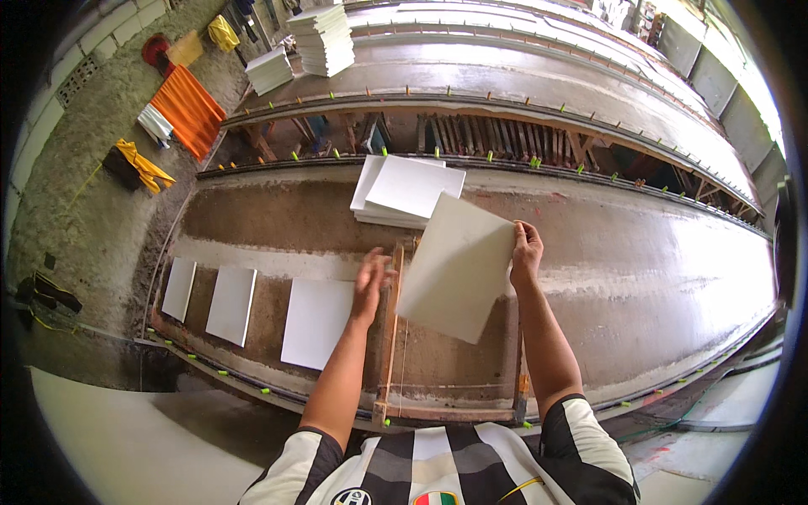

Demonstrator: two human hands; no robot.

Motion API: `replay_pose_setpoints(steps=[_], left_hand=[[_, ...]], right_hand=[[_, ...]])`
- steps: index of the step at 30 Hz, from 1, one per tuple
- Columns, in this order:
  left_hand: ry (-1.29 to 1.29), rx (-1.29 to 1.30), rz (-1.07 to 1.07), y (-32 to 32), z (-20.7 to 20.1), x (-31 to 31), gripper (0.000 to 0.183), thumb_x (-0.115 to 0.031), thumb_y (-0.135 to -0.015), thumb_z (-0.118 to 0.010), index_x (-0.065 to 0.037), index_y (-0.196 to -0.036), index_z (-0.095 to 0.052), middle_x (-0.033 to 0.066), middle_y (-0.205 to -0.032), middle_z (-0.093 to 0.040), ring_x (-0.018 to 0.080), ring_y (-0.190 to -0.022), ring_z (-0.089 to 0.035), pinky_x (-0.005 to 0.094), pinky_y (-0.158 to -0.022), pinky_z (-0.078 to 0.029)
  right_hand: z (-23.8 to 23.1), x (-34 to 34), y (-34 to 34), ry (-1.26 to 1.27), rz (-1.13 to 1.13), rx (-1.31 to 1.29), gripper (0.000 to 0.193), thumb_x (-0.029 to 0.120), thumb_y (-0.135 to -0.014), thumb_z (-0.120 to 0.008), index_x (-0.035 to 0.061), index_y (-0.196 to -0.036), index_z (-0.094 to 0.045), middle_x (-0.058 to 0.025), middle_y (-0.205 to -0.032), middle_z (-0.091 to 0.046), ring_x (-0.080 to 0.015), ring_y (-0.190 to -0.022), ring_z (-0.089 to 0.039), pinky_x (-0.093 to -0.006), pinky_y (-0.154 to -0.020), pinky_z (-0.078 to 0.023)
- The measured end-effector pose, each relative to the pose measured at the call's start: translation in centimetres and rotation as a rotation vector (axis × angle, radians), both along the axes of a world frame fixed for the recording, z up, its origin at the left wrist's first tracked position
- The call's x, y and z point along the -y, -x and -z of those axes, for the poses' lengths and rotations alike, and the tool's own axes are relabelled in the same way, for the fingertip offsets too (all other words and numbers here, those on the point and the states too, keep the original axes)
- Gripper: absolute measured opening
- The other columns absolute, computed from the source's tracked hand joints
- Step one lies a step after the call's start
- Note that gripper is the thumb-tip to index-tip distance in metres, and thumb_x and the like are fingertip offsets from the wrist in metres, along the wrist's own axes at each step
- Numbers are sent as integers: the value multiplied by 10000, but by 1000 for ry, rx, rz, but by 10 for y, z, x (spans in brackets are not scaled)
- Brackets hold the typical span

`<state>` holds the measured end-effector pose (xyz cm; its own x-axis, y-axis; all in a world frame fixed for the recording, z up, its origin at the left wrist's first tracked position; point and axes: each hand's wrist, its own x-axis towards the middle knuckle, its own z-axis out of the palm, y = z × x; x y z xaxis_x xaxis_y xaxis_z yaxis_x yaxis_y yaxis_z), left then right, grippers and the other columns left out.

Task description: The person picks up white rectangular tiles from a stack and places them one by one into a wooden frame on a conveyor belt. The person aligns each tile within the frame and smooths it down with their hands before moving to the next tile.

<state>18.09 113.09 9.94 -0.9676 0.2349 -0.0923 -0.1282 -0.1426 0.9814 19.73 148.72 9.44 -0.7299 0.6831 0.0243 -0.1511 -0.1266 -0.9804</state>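
Note:
My right hand (527,250) is closed on the right edge of a stiff-looking white rectangular sheet (459,273), pinching it near a corner. The sheet is held tilted above a wooden frame (390,337) that lies on the long table, and it hides part of the frame. My left hand (371,284), slightly blurred, has its fingers apart and holds nothing. It is beside the frame's left bar, over the upper right corner of a flat white sheet (316,324). Behind the held sheet sits an uneven stack of white sheets (412,189).
Two more white sheets, one in the middle (231,305) and one at the far left (178,289), lie in a row. Green clips (490,156) line the table's rails. Beyond stands another long table (471,76) with tall white stacks (322,42). Orange cloth (187,111) hangs at left.

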Motion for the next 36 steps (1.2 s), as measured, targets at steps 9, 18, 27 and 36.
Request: replay_pose_setpoints(steps=[9, 18, 27, 36], left_hand=[[182, -159, 71, -107, 7, -50, 324, -296, -985, -677, -34, -1176, -685, 23, -994, -716, 95, -926, -607, 293, -825, -490], [205, -64, 265, -126, 20, -29, 370, -244, -936, -747, -32, -1229, -669, 24, -1043, -719, 88, -950, -626, 276, -840, -509], [-404, 366, 576, -94, -31, 4, 730, -575, -933, -633, -72, -1450, -520, 158, -1307, -657, 227, -1154, -650, 390, -976, -529], [81, -39, -126, -132, 15, -48, 439, -346, -1002, -654, -55, -1316, -559, 29, -1055, -675, 125, -954, -615, 278, -850, -489]], right_hand=[[23, 45, -117, -47, -156, 222, 393, 206, -1029, -595, 4, -1355, -506, -114, -1123, -645, -154, -983, -604, -294, -858, -492], [-10, 77, -181, -1004, -42, 219, 853, 327, -840, -799, 79, -1504, -325, -255, -1404, -487, -394, -1277, -501, -495, -1081, -403], [-69, 30, -146, -535, -313, 147, 204, 142, -829, -810, 57, -994, -724, -89, -997, -688, -216, -944, -649, -356, -833, -511], [19, 92, -195, -341, 5, 245, 148, 139, -935, -715, 21, -1009, -663, -36, -892, -662, -124, -842, -598, -287, -760, -489]])
